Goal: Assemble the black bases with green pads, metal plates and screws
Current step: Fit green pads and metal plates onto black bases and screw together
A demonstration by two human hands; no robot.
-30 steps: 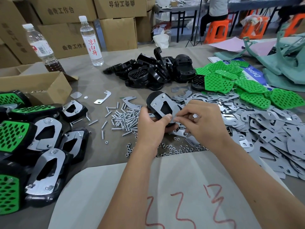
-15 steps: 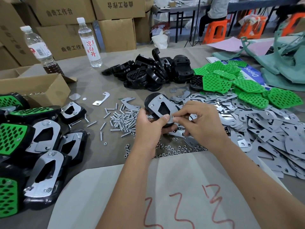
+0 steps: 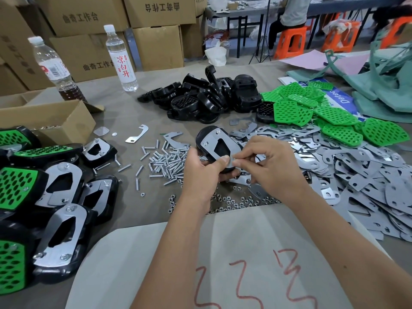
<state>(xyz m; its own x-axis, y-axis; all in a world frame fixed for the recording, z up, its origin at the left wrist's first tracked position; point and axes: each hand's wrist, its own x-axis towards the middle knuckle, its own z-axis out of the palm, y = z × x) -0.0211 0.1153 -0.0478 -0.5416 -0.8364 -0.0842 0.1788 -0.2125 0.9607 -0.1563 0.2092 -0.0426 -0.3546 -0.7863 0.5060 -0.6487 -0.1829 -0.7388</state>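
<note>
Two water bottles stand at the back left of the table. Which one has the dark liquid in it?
The left bottle, nearer the open cardboard box. Its bottom holds brown liquid; the bottle with red characters to its right holds clear water.

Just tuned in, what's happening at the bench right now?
A person is putting together one unit: the left hand holds a black base with a metal plate laid on it, while the right hand pinches at the plate's near edge. Loose screws lie beside it, and finished units are piled at the left.
</note>
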